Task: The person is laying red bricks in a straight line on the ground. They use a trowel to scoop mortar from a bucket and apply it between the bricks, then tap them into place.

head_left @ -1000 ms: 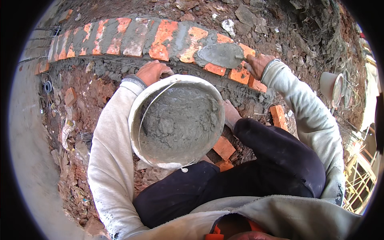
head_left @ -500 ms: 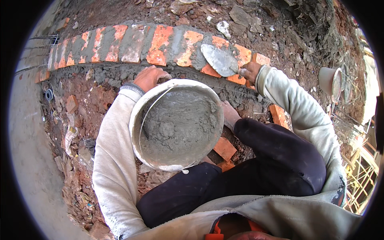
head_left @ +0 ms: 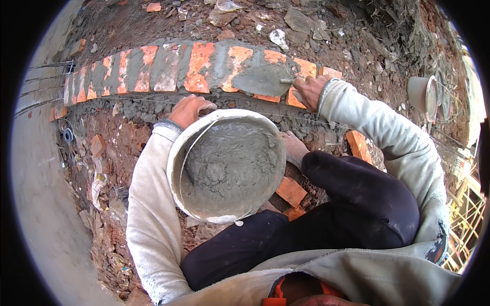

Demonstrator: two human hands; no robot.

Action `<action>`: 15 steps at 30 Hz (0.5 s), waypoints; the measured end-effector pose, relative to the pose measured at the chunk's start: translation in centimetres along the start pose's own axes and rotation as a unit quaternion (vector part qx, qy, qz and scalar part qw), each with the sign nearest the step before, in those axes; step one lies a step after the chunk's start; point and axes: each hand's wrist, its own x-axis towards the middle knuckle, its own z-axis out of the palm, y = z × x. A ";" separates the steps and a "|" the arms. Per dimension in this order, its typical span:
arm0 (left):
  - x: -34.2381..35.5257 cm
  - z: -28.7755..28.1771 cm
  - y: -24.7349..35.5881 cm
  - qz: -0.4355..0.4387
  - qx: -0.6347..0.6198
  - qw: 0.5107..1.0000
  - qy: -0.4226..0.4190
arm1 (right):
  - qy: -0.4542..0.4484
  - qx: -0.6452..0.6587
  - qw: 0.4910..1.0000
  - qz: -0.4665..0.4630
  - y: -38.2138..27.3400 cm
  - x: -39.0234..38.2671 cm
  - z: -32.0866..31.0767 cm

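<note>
Head view: my right hand [head_left: 308, 93] clasps a trowel [head_left: 258, 80] by its handle, the blade over the row of bricks [head_left: 199, 69]. My left hand [head_left: 189, 110] is at the far rim of a bucket [head_left: 217, 219] of mortar [head_left: 227, 160], near my legs [head_left: 362, 204]; whether it grips that rim, I cannot tell

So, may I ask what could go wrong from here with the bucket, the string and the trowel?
The bucket of grey mortar is close to the bare foot; if it tipped, mortar might spill onto it.
The string runs along the near side of the brick row; the left hand, close by, could knock it.
The trowel in the right hand is over the row and might nudge a brick.
</note>
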 end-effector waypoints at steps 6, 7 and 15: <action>0.2 0.0 -0.4 -0.005 0.006 1.000 -0.012 | -0.042 0.064 0.993 0.093 1.6 2.2 1.1; 0.2 0.1 -0.4 0.002 0.000 1.000 -0.005 | -0.046 0.072 0.991 0.102 1.8 2.6 1.5; -0.2 -0.1 -0.3 0.001 -0.002 1.000 -0.006 | -0.021 0.175 0.976 0.127 3.7 2.9 4.4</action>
